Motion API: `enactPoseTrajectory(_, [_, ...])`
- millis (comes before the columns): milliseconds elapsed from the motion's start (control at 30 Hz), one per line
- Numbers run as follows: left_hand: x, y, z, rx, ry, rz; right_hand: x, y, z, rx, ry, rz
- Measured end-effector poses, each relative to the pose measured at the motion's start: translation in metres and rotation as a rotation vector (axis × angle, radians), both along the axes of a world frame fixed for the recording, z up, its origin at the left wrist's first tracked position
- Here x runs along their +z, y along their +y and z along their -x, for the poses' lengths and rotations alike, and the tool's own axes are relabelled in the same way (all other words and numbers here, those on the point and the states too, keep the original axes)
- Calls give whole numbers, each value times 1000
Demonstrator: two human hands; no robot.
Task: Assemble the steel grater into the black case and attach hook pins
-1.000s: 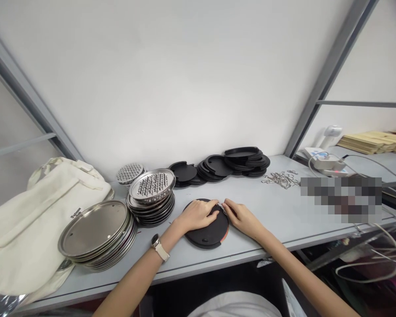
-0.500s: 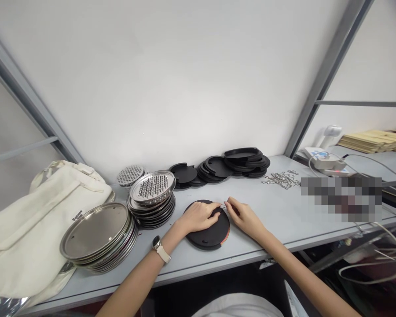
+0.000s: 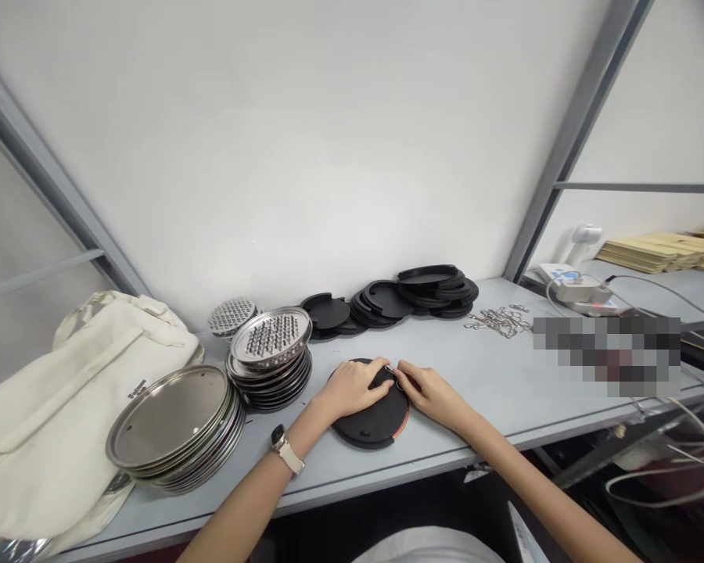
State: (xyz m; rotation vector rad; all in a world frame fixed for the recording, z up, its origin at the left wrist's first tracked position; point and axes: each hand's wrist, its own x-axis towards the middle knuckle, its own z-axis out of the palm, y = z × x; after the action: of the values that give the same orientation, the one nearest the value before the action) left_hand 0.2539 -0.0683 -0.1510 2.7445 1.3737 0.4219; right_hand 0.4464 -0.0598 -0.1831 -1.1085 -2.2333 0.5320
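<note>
Flat on the table lies a black round disc [image 3: 360,428] with an orange-red sliver at its lower right edge. My left hand [image 3: 355,387] grips it from above, with the index finger and thumb around its upper right rim. At that rim, my right hand [image 3: 428,391] pinches a small silver metal clip [image 3: 390,367], partly hidden by the fingertips. Both hands' fingertips nearly meet there. Similar metal clips [image 3: 501,320] lie in a loose pile farther right. Behind the disc are stacked black discs with notched rims [image 3: 387,299].
Left of my hands stand a stack of metal grater discs [image 3: 273,336] and a stack of round metal plates [image 3: 173,410]. A cream canvas bag [image 3: 64,399] lies at the far left. White cables [image 3: 674,485] hang at the right. Wooden boards [image 3: 660,250] lie at the back right.
My right fingertips have moved slightly down and in, onto the disc's rim, bringing the metal clip against it. My left hand stays nearly in place on the disc.
</note>
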Motion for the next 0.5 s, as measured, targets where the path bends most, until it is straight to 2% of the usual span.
enactPoseTrajectory(500, [2, -1, 0, -31, 9, 9, -1, -1, 2, -47, -14, -52])
